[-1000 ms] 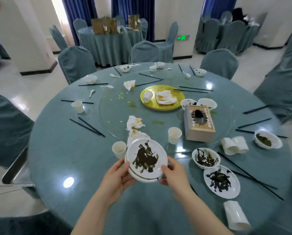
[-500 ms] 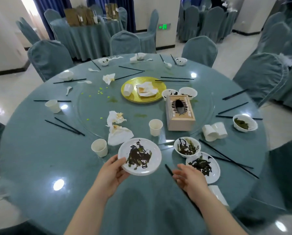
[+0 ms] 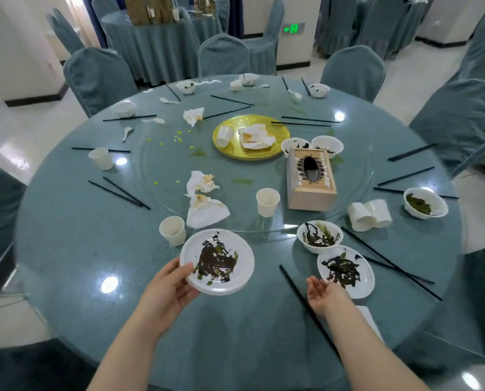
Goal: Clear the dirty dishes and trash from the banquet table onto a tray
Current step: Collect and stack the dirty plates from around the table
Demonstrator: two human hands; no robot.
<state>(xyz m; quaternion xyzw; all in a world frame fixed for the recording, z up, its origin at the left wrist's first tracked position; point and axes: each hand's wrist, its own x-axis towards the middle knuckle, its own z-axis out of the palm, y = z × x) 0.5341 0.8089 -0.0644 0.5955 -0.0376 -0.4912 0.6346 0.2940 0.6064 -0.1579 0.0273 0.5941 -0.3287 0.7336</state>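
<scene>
One round banquet table (image 3: 66,249) carries everything, with one glass turntable (image 3: 165,165) at its centre and no tray in sight. One gold platter (image 3: 278,128) on the turntable holds a tipped cup and a crumpled napkin; one tissue box (image 3: 310,190) stands nearer. Two soiled white plates show at the near edge: the left hand (image 3: 168,289) grips the held plate (image 3: 217,261) by its rim, above the cloth, and the second plate (image 3: 345,270) lies just beside the right hand (image 3: 324,294), whose fingers are spread, palm up, holding nothing. The step appears to be stacking plates; the next move likely needs the right hand to slide under that second plate. One smeared bowl (image 3: 319,236) touches it. Three upright paper cups and two lying cups (image 3: 369,214) are countable nearby; the far bowls and the scattered chopsticks are harder to count.
</scene>
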